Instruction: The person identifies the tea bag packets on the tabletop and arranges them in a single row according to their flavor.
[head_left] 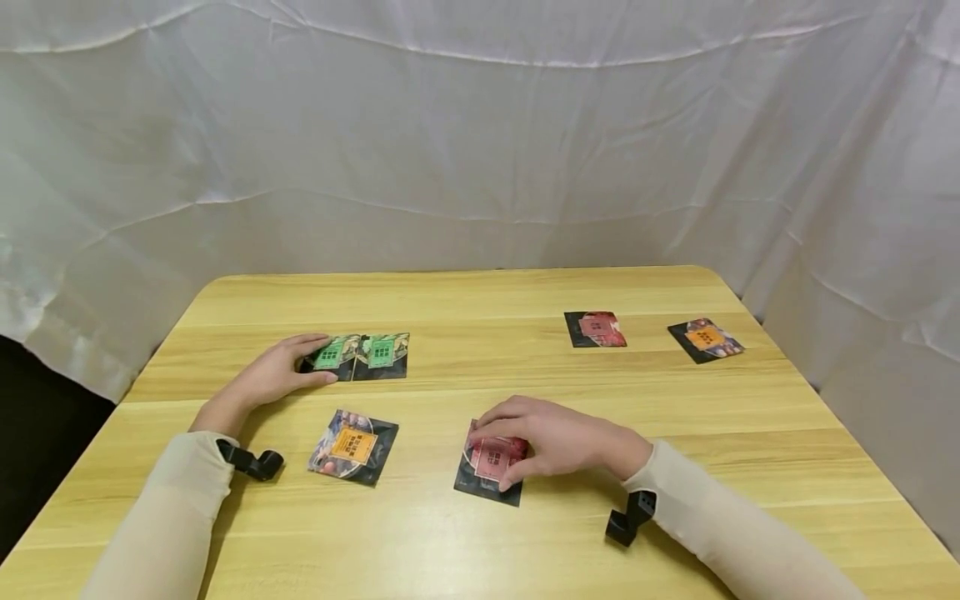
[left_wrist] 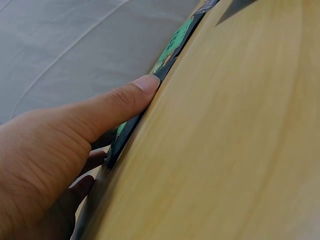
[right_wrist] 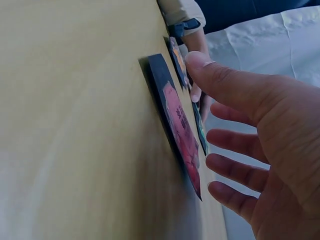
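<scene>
In the head view, my left hand [head_left: 272,373] lies at the left of two green-labelled sachets placed side by side. Its fingers reach the top edge of the left green sachet [head_left: 328,356], and its straight thumb touches the lower edge. The right green sachet [head_left: 382,356] sits flush beside it. My right hand [head_left: 561,435] arches over a red-labelled black sachet [head_left: 482,475] near the middle of the table. The right wrist view shows its thumb and fingers spread, with a gap between them and the red sachet [right_wrist: 177,117].
An orange-labelled sachet [head_left: 354,447] lies tilted between the hands. Farther back on the right are another red sachet [head_left: 596,329] and another orange sachet [head_left: 706,339]. The wooden table [head_left: 480,558] is bordered by a pale hanging cloth [head_left: 480,142] behind and at the sides.
</scene>
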